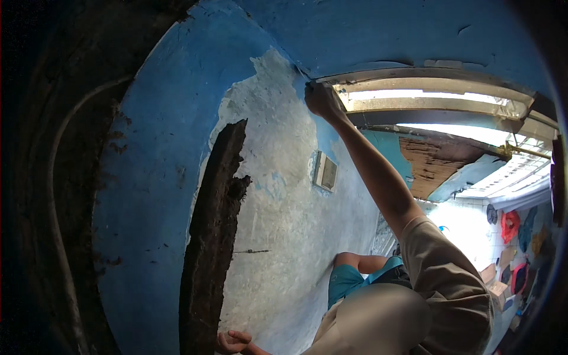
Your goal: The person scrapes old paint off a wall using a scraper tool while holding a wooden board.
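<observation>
My right hand (322, 99) is at the far end of my reach, arm almost straight out of the tan fabric sleeve (444, 254), presumably because the corner it works at sits well apart from my shoulder. Fingers there are bunched up tight against the joint between the blue painted plaster wall (151, 177) and the left end of the pale louvred wooden vent frame (435, 76). A thin pale sliver (302, 73) shows just past the knuckles on the far side; can't tell whether I grip it or it's part of the wall, since the back of the hand hides the contact. Left hand (234, 342) is near, at the lower edge of view: fingers half curled, palm partly up, nothing visible in them. It sits right beside the near end of the dark brown ragged wooden plank (207, 254); can't tell if it touches. My guess: kept low for balance, or to steady that plank. Plank runs near to far, left of the rough grey bare-plaster patch (278, 127), its far end jagged. The small pale rectangular wall plate (326, 171) is to the right on that patch, left of my forearm, so the arm clears it. Vent slats are spaced with gaps, likely for air; daylight comes through them, right of the hand.
</observation>
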A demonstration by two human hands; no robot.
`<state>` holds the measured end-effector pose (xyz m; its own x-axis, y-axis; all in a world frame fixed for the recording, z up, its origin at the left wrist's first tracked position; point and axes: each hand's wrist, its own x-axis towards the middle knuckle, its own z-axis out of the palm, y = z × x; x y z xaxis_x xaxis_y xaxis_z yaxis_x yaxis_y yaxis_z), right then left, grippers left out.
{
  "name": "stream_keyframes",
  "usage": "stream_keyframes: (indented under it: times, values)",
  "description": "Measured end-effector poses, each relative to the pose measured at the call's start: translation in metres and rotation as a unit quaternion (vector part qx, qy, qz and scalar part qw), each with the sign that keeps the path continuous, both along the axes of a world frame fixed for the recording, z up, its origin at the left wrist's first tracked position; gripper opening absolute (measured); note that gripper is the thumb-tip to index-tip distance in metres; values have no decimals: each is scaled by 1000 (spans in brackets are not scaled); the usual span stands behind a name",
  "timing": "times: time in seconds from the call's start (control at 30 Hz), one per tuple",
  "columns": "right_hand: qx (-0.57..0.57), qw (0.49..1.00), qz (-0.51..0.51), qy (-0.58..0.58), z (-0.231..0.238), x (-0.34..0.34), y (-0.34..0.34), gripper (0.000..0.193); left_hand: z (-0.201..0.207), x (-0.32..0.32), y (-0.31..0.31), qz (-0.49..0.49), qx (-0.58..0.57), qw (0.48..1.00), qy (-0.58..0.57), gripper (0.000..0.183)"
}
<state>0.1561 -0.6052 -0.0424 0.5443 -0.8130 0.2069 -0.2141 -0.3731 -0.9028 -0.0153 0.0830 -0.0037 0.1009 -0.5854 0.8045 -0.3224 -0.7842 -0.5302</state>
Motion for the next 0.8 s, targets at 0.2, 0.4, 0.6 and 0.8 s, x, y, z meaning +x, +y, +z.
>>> stream_keyframes:
  times: [0.2, 0.4, 0.6, 0.8]
  values:
    - [88, 990, 42, -98, -128, -58, 64, 39, 10, 0, -19, -67, -1, 998, 11, 22]
    - [224, 962, 36, 153, -331, -241, 135, 49, 6, -5, -7, -49, 0, 999, 21, 23]
    - [361, 856, -309, 204, -595, -501, 216, 60, 0, 15, -19, -84, -34, 996, 4, 22]
    - [591, 633, -335, 371, -620, -665, 274, 69, 15, 6, -15, -95, -47, 994, -27, 22]
